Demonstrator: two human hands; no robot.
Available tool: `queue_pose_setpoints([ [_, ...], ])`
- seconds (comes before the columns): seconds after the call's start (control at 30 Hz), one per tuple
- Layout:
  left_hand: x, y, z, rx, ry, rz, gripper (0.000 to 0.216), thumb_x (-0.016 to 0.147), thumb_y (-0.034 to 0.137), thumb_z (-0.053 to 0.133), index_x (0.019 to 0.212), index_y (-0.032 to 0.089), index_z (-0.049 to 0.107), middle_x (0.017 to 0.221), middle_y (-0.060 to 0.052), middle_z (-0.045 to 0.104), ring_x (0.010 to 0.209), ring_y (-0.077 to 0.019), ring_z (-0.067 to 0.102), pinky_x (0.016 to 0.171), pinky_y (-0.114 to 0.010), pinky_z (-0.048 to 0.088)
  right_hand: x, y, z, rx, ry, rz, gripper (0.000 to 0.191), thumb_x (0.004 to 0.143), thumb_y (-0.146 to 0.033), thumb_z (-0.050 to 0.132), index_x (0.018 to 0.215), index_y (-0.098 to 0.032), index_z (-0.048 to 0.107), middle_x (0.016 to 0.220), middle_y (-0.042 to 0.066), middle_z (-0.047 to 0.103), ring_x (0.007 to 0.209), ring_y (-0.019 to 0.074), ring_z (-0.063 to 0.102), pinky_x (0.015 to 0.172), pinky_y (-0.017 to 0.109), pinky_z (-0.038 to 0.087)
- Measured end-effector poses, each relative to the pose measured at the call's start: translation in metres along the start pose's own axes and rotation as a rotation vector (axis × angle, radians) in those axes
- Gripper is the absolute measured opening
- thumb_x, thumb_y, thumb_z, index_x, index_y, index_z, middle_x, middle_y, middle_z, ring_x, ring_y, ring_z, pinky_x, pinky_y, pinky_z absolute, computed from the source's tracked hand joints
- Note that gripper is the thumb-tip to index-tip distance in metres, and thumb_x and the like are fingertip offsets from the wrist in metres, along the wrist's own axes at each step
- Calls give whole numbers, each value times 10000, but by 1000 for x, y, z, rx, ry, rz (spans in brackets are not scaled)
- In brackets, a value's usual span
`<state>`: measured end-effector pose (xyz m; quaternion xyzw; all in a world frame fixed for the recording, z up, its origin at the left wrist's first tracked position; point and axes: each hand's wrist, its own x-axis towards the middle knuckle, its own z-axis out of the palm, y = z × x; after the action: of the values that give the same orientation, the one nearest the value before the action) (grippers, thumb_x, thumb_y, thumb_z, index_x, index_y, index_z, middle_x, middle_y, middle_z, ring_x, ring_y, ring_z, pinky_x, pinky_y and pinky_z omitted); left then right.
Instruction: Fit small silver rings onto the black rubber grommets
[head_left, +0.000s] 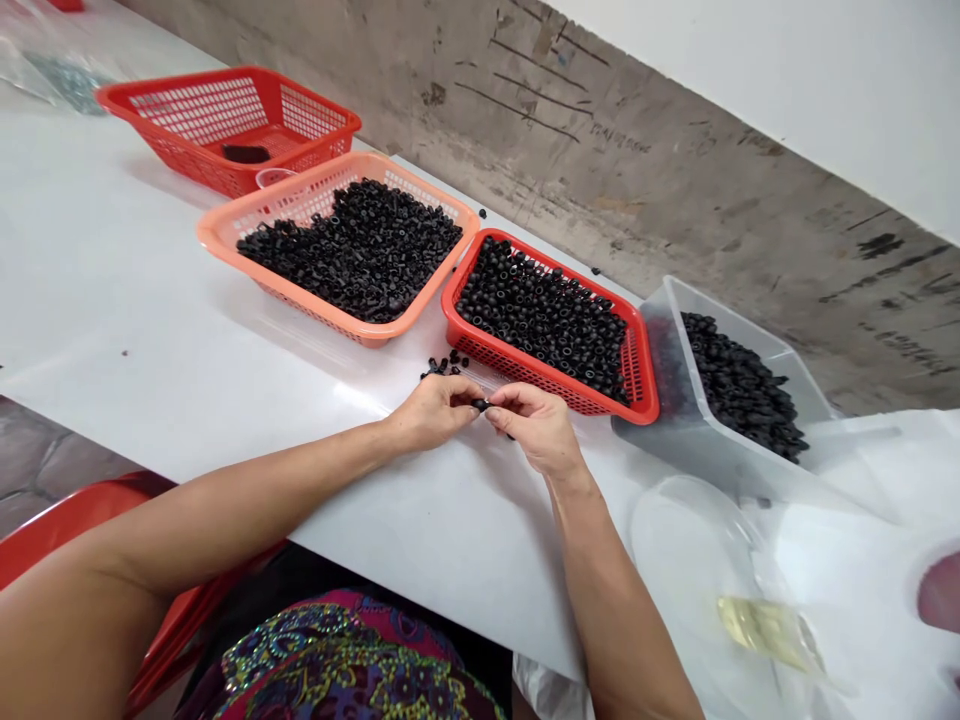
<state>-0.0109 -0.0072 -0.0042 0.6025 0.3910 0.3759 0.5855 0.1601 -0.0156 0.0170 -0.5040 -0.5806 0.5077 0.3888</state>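
Observation:
My left hand (435, 408) and my right hand (534, 425) meet over the white table (150, 330), fingertips pinched together on a small black part (480, 404). A few loose black parts (444, 366) lie on the table just beyond my left hand. Right behind my hands stands a red basket (645, 390) filled with round black parts. To its left an orange basket (217, 235) holds a heap of black cylindrical parts.
A clear plastic bin (675, 420) with more black parts sits tilted at the right. A nearly empty red basket (187, 100) stands at the far left back. Clear plastic bags (765, 610) lie at the right front. A red chair (67, 520) is under my left arm.

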Motion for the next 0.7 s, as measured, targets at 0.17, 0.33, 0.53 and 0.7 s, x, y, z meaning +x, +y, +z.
queue_pose_setpoints([
  [0.17, 0, 5, 0, -114, -25, -97, 161, 727, 90, 552, 844, 114, 660, 687, 2, 620, 567, -82, 534, 533, -206, 419, -1, -7, -1, -83, -10, 7, 104, 674, -205, 683, 774, -174, 680, 634, -26, 616, 553, 100, 552, 538, 240, 454],
  [0.33, 0, 10, 1, -205, -13, -198, 171, 732, 75, 556, 880, 114, 633, 646, 13, 605, 506, -75, 551, 464, -187, 410, -2, -14, -4, -91, 88, 39, 132, 672, -227, 680, 784, -167, 643, 634, -25, 617, 525, 104, 564, 517, 245, 465],
  [0.53, 0, 14, 1, -250, 9, -222, 155, 755, 62, 545, 885, 106, 617, 649, 4, 620, 504, -67, 559, 465, -182, 432, -5, -20, -6, -149, 69, 22, 109, 694, -243, 684, 765, -174, 638, 619, -17, 603, 535, 113, 553, 524, 257, 470],
  [0.7, -1, 10, 2, -237, -9, -181, 168, 741, 85, 564, 897, 114, 620, 647, 11, 612, 508, -69, 552, 459, -180, 420, -6, -18, -3, -204, 22, 23, 90, 731, -251, 642, 779, -175, 648, 602, -10, 596, 535, 126, 549, 519, 267, 464],
])
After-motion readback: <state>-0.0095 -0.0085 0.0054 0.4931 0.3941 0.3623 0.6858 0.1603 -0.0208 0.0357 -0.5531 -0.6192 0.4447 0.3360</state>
